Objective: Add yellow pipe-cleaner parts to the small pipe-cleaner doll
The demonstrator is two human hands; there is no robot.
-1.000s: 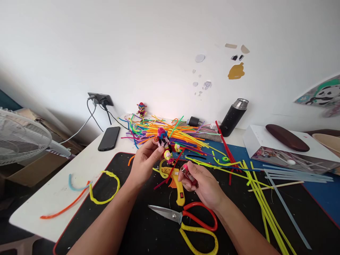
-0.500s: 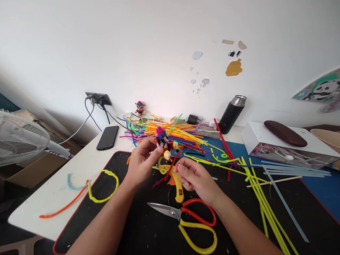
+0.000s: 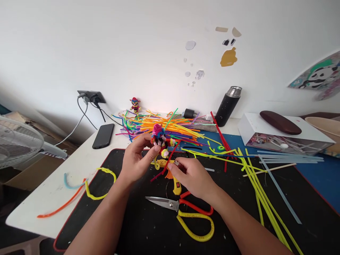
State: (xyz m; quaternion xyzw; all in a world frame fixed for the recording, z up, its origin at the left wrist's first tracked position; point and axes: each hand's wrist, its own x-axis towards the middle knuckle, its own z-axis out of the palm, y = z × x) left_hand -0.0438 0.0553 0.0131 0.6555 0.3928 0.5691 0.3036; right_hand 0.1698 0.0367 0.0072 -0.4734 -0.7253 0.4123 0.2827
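My left hand is closed around a small pipe-cleaner doll with a pink and blue head and yellow tufts lower down. The doll is upright, facing partly away from the left palm. Just below and right of it, my right hand is pinched; whatever lies between its fingertips is too small to make out. Under the hands lies a yellow glue gun, partly hidden. A red pipe cleaner crosses over it. Nearer me are open scissors with red and yellow handles, partly behind the right hand.
A heap of coloured pipe cleaners spreads along the wall, a second doll behind it. Left are a phone and yellow loop. Right are yellow-green stems, a black flask and a white box.
My right hand has moved slightly left, closer to the doll, and turned so its back faces up more. The left hand still holds the doll. The whole view has shifted a little.
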